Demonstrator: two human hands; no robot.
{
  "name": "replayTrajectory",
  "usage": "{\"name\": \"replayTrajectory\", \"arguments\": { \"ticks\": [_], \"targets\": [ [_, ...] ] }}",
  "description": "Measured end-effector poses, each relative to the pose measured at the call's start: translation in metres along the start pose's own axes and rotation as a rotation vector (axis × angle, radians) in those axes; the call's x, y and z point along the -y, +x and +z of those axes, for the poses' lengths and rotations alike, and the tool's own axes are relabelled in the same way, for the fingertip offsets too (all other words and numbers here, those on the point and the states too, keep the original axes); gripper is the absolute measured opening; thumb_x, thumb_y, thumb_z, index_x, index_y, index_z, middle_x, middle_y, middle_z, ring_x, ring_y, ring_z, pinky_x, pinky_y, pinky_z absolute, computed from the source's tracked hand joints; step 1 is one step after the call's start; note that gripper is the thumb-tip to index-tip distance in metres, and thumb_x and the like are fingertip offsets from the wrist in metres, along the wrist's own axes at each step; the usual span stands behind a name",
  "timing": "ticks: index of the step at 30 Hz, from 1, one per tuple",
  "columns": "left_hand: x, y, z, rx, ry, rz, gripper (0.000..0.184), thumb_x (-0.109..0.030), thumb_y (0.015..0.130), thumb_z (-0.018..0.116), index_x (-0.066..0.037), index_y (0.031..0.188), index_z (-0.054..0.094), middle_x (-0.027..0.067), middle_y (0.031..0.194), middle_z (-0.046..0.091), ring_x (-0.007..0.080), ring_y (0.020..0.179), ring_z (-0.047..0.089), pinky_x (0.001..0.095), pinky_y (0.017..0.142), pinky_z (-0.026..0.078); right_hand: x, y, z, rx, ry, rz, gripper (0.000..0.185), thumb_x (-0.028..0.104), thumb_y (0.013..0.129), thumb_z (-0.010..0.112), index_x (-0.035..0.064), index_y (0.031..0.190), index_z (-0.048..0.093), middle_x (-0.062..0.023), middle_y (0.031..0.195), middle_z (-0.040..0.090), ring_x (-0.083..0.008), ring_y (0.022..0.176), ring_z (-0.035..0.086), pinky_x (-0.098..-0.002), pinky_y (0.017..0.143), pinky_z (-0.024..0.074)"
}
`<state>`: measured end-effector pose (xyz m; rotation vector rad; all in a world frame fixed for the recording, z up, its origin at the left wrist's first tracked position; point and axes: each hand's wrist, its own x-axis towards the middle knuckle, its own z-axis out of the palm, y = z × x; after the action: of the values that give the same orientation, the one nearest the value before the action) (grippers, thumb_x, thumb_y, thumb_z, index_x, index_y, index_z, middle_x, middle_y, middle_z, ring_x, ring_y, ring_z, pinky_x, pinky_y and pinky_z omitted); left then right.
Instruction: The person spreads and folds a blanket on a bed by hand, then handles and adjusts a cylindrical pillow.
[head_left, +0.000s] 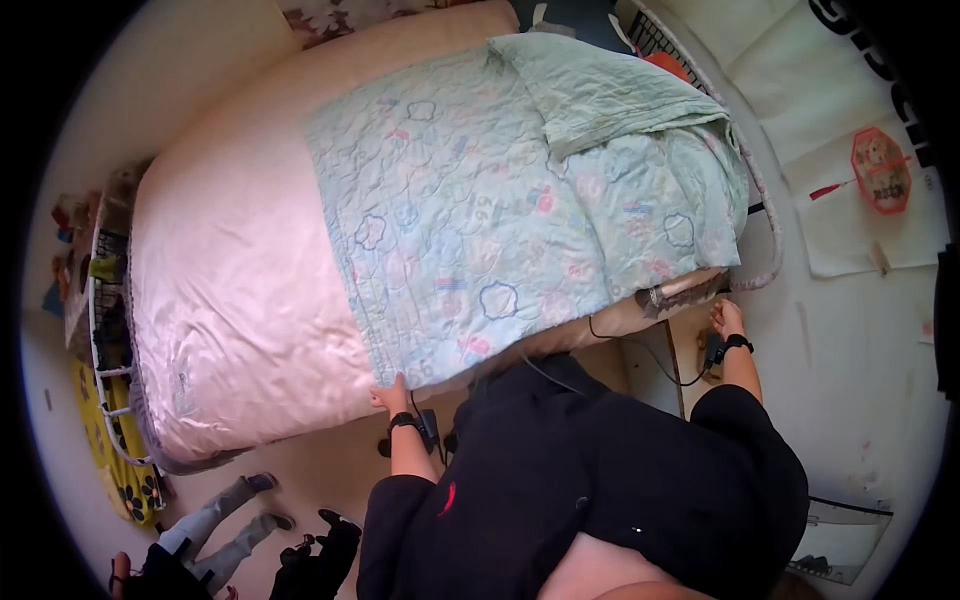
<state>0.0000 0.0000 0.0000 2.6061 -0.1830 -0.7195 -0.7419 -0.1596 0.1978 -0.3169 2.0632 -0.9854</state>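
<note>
We pinch the quilt (480,230) in our left hand (391,394) and curl our right hand (728,318) near the bed (230,290).

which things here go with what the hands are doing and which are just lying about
In use:
- left hand, at the patterned quilt's corner
- right hand, beside the bed's edge
- pink bed cover, under the quilt

Just about:
- red-edged octagonal ornament
- yellow floral cloth
</note>
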Motion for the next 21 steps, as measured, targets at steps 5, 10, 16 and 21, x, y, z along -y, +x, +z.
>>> {"name": "replayTrajectory", "arguments": {
  "ticks": [5, 10, 16, 21],
  "targets": [
    [-0.013, 0.011, -0.021, 0.509, -0.542, -0.191, 0.06, -0.021, 0.07, 0.067, -0.001, 0.116, 0.034, 0.0152, 0.11, 0.045, 0.0261, 0.088, 0.051, 0.0342, 0.069, 0.046, -0.011, -0.026, -0.002, 0.131, -0.105, 0.041, 0.03, 0.02, 0.084, 0.045, 0.007, 0.11, 0.044, -0.0056, 0.097, 0.051, -0.0178, 0.081, 0.055, -0.0319, 0.069, 0.0467],
    [-0.09, -0.068, -0.029, 0.648, -0.52, 0.064, 0.033, -0.02, 0.079, 0.056, -0.001, 0.104, 0.047, 0.0101, 0.09, 0.055, 0.0179, 0.077, 0.056, 0.0306, 0.058, 0.048, -0.018, -0.02, 0.024, 0.264, -0.321, 0.015, 0.031, 0.021, 0.084, 0.044, 0.0093, 0.112, 0.044, -0.0052, 0.097, 0.052, -0.0177, 0.079, 0.056, -0.0299, 0.064, 0.0468],
    [-0.102, -0.117, 0.022, 0.674, -0.28, 0.393, 0.031, -0.023, 0.083, 0.048, 0.0, 0.104, 0.049, 0.0094, 0.076, 0.058, 0.0165, 0.058, 0.056, 0.0287, 0.048, 0.047, -0.076, -0.044, 0.131, 0.683, -0.296, 0.164, 0.038, 0.025, 0.084, 0.047, 0.0067, 0.116, 0.04, -0.0101, 0.106, 0.05, -0.0233, 0.087, 0.055, -0.0347, 0.074, 0.0466],
    [-0.14, -0.191, -0.003, 0.69, -0.187, 0.43, 0.032, -0.025, 0.086, 0.046, 0.004, 0.098, 0.049, 0.0096, 0.07, 0.057, 0.0158, 0.05, 0.053, 0.0284, 0.048, 0.046, -0.103, -0.079, 0.222, 0.776, -0.186, 0.456, 0.059, 0.025, 0.083, 0.053, 0.0037, 0.129, 0.024, -0.0172, 0.126, 0.034, -0.0306, 0.108, 0.044, -0.0404, 0.087, 0.0411]
  ]
}}
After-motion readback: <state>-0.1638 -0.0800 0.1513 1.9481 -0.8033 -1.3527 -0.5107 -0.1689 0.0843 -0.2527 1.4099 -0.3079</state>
